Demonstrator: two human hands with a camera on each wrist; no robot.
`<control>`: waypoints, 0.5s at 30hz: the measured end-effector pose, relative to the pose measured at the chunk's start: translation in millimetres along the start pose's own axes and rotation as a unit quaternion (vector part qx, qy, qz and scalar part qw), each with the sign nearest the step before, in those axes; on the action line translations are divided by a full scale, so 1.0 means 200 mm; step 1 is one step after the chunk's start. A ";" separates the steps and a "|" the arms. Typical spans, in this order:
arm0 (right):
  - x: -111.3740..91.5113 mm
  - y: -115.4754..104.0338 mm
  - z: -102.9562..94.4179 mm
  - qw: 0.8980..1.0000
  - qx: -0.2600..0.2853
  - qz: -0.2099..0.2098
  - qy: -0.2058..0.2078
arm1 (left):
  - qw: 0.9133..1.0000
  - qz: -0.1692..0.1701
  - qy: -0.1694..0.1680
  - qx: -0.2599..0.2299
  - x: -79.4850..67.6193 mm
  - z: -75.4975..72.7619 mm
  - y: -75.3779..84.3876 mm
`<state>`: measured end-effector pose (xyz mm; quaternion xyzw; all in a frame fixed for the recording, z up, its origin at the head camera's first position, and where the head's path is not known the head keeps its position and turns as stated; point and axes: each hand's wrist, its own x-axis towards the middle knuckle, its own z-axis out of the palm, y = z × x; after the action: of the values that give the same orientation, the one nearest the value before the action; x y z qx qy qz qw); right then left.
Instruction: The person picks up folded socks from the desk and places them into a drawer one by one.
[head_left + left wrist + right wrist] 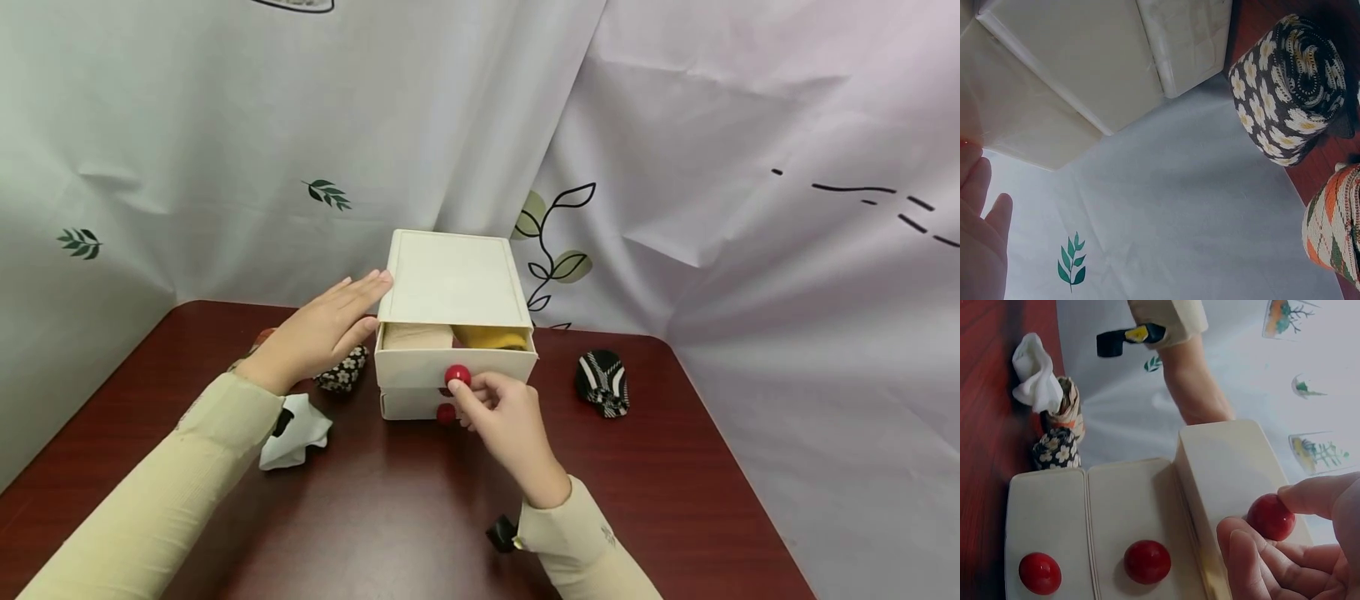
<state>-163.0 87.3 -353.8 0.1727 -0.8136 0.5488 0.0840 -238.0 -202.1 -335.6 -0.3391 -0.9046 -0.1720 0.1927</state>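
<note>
A small white drawer cabinet (453,279) stands on the table with its top drawer (412,367) pulled partly out. My right hand (513,425) pinches that drawer's round red knob (1271,517) between thumb and fingers. Inside the drawer show a folded cream cloth (416,336) and a yellow one (491,338). Fingers straight, my left hand (318,329) lies against the cabinet's left side near the top edge. In the right wrist view, two lower drawers with red knobs are closed.
Left of the cabinet are a rolled daisy-patterned sock (1285,94), a rolled argyle-patterned one (1335,219) and a crumpled white cloth (296,433). A black-and-white rolled sock (602,383) lies to the right. A light curtain (262,150) hangs behind the table.
</note>
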 end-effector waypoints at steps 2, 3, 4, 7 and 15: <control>0.03 0.01 0.01 1.000 -0.004 0.004 0.007 | 1.000 -0.002 -0.001 -0.001 0.00 0.00 0.00; 0.04 0.01 0.01 1.000 -0.004 0.005 0.010 | 1.000 -0.002 -0.002 -0.003 0.00 0.00 0.00; 0.05 0.02 0.02 1.000 -0.004 0.007 0.013 | 1.000 -0.002 -0.002 -0.003 0.00 0.00 0.00; 0.08 0.03 0.03 1.000 -0.008 0.006 0.019 | 1.000 -0.002 -0.003 -0.004 0.00 0.00 0.00; 0.13 0.04 0.04 0.999 -0.006 0.002 0.032 | 1.000 0.005 0.006 -0.005 0.00 0.00 0.01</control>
<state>-188.8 76.7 -355.2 0.1528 -0.8140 0.5494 0.1102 -236.9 -200.5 -335.8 -0.3437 -0.9007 -0.1777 0.1975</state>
